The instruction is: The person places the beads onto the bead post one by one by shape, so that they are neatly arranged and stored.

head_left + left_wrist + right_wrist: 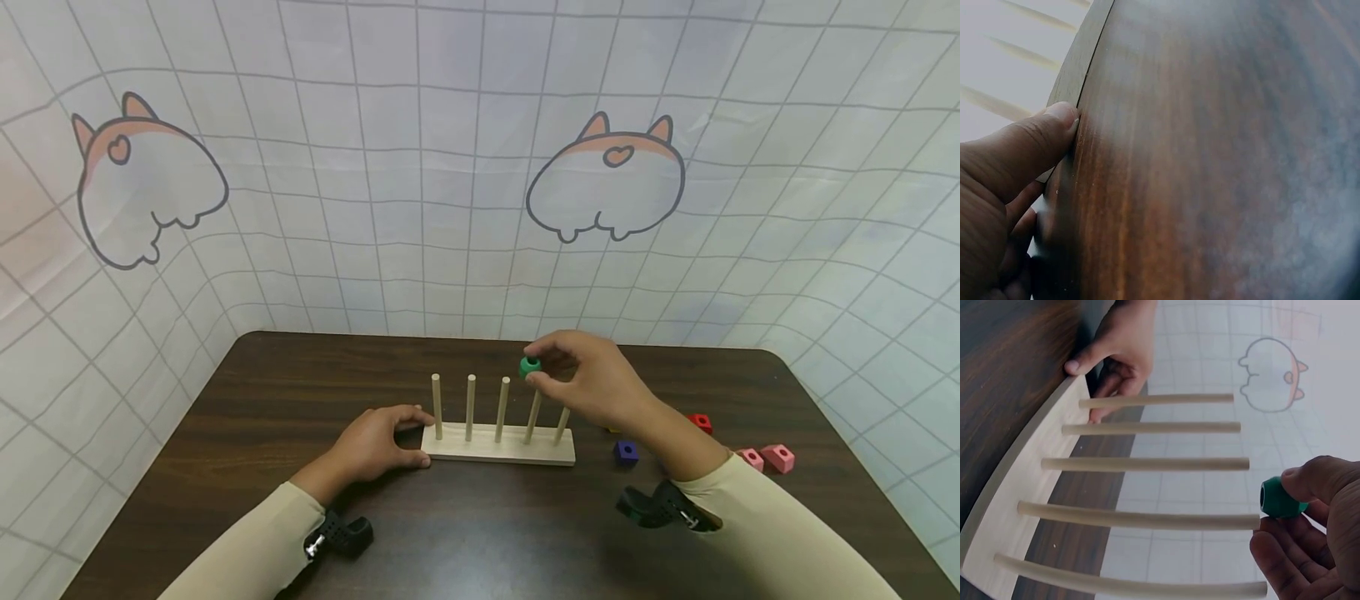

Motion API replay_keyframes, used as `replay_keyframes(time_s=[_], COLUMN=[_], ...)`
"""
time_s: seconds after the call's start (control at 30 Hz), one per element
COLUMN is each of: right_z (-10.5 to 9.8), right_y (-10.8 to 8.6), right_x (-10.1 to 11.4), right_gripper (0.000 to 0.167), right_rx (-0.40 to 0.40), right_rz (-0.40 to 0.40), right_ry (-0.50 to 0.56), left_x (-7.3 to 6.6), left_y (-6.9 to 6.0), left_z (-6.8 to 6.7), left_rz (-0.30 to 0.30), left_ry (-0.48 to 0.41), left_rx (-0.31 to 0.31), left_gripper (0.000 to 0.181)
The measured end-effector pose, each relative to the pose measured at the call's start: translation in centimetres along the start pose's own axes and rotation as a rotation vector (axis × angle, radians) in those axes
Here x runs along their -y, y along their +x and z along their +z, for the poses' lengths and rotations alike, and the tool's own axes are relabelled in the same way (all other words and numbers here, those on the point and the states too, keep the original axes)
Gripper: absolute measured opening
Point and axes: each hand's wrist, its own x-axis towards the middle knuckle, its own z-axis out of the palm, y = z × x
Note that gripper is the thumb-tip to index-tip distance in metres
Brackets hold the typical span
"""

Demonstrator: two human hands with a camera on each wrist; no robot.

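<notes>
In the head view, the left hand (382, 442) gripped the near left end of the wooden peg rack (498, 447), thumb at the front edge and fingers at the back, a gap showing between them. The right hand (600, 379), above the right part of the rack, pinched a small green bead (527, 370) between thumb and fingertips, near the tip of the fourth peg from the left. The rack stood upright on the dark wood counter (480, 517), its five pegs bare. Right of the rack lay a purple block (626, 454) and, farther out, a red block (701, 423) and two pink blocks (777, 457). In the left wrist view, the left thumb pressed against the edge of the rack's base; the other fingers were partly hidden beneath it, and the area beyond the rack was washed out. In the right wrist view, the right thumb lay on one side of the bead with the fingers curled on the other. The bead was glossy and faceted, with a round hole facing the rack, just beyond the fourth peg's tip and not threaded on it; whether they touched could not be told.
</notes>
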Motion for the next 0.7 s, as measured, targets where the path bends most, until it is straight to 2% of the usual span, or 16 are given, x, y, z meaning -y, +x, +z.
replay_keyframes(time_s=[0.7], right_z=[1.9], right_y=[1.3], right_x=[1.3], right_gripper=[0.027], right_rx=[0.018], right_rz=[0.006], right_ry=[0.025], left_x=[0.2], left_y=[-0.2], left_z=[0.1], left_rz=[-0.01], left_ry=[-0.017], left_rx=[0.001], left_gripper=[0.052])
